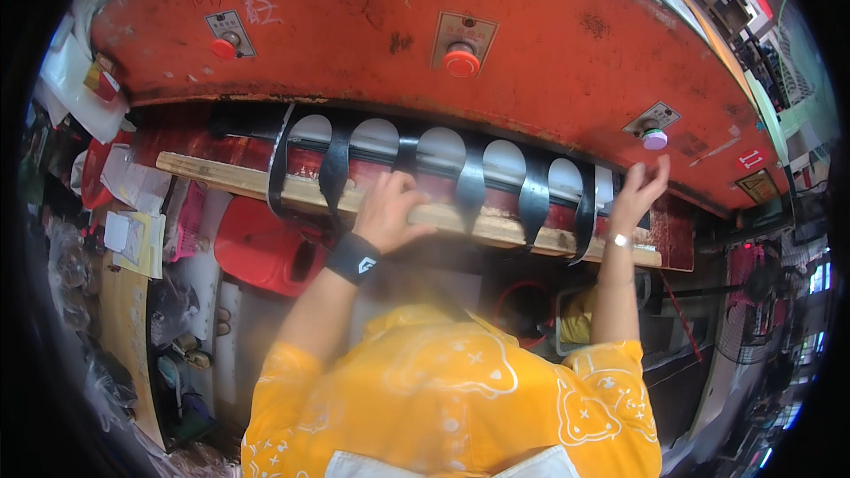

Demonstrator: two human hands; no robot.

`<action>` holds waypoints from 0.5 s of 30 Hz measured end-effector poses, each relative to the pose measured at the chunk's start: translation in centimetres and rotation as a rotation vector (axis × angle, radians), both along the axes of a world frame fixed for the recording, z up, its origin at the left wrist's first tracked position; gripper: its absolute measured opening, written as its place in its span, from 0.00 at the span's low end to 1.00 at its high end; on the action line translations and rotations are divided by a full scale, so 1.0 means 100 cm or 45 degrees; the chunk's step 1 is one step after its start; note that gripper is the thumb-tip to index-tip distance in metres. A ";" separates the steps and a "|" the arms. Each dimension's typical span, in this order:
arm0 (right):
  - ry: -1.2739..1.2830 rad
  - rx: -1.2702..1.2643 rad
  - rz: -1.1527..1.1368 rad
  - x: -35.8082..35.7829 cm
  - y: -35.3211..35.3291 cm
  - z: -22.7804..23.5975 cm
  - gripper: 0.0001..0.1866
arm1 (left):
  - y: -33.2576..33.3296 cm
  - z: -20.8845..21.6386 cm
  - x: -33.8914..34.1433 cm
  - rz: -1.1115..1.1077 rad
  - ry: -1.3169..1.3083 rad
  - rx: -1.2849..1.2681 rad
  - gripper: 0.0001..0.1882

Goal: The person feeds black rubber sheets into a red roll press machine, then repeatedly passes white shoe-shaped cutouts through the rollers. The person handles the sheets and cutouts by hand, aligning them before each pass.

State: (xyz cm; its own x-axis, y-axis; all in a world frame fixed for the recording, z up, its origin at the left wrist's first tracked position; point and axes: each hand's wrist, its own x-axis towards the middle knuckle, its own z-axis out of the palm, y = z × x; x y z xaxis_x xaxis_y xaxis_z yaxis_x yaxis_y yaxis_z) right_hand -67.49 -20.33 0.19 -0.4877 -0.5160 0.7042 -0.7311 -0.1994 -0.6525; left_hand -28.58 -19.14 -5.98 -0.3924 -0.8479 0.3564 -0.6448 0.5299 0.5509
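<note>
My left hand (387, 211) lies over a long wooden bar (496, 225), its fingers bent over the top and the thumb spread along the near edge. Around it a black sheet (534, 199) with a row of several large rounded cut-outs hangs down over the bar in strips. My right hand (639, 195) is raised at the right end, fingers apart and holding nothing. Its fingertips are just below a pale purple push button (654, 139), and I cannot tell whether they touch it.
An orange-red machine panel (354, 26) spans the far side, with a red mushroom button (461, 60) at its middle and a red button (224, 47) at left. Below the bar stands a red plastic stool (266, 243). Papers and bags crowd the left.
</note>
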 end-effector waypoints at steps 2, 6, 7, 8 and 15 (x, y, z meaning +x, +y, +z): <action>0.118 0.539 0.176 0.011 0.032 -0.025 0.22 | -0.001 0.002 -0.001 0.001 -0.021 0.022 0.23; 0.537 0.816 0.096 0.026 0.080 -0.051 0.24 | 0.000 0.002 -0.001 -0.013 -0.013 -0.026 0.22; 0.530 0.856 0.120 0.029 0.087 -0.052 0.25 | 0.000 0.002 -0.001 -0.010 -0.020 -0.026 0.21; 0.535 0.864 0.132 0.031 0.091 -0.052 0.26 | 0.000 0.002 -0.001 -0.006 -0.012 -0.053 0.21; 0.581 1.093 0.085 0.042 0.100 -0.044 0.32 | -0.001 -0.001 -0.002 0.012 -0.034 -0.037 0.21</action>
